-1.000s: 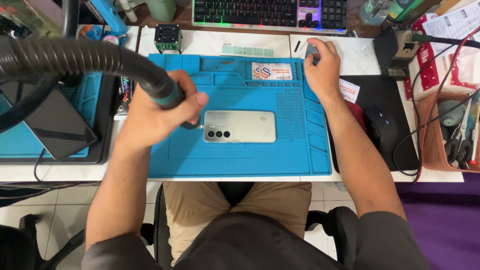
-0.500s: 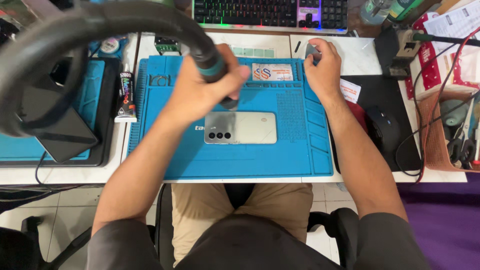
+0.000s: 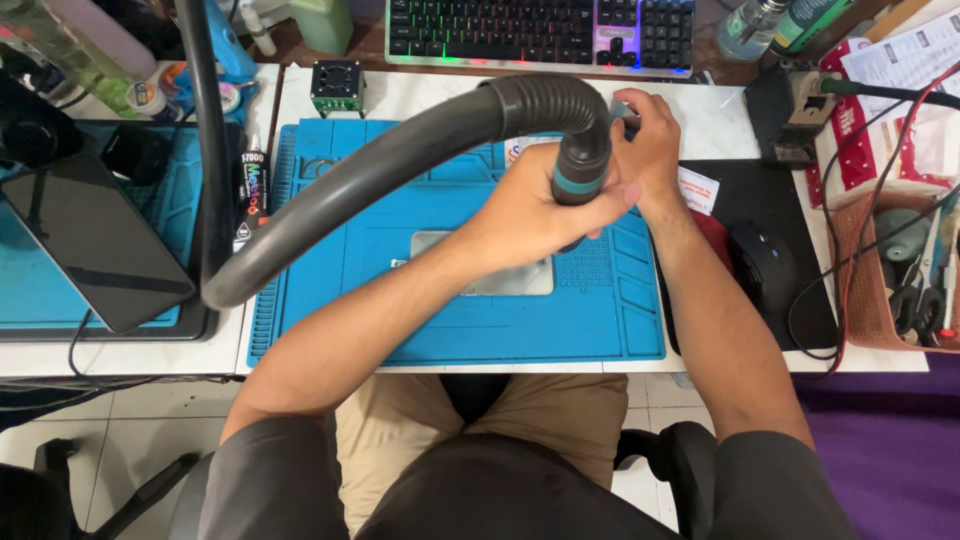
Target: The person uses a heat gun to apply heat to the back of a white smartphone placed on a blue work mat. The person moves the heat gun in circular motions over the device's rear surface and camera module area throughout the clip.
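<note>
My left hand (image 3: 535,205) grips the teal-banded nozzle (image 3: 580,170) of a thick dark corrugated hose (image 3: 380,165), which arcs over the blue work mat (image 3: 330,250). The nozzle points down over the right part of the mat. A silver phone (image 3: 500,280) lies back-up on the mat, mostly hidden under my left forearm. My right hand (image 3: 655,140) rests at the mat's far right corner, fingers curled on something small that I cannot make out, right beside the nozzle.
A backlit keyboard (image 3: 540,30) lies along the far edge. A black mouse (image 3: 762,262) sits on a dark pad at right, with a basket of tools (image 3: 905,290) beyond. At left are a dark tablet (image 3: 95,240), a glue tube (image 3: 250,195) and a small black fan box (image 3: 336,88).
My left hand has swung the hose nozzle rightward across the mat, from over the phone to beside my right hand. The right hand has stayed at the mat's far corner.
</note>
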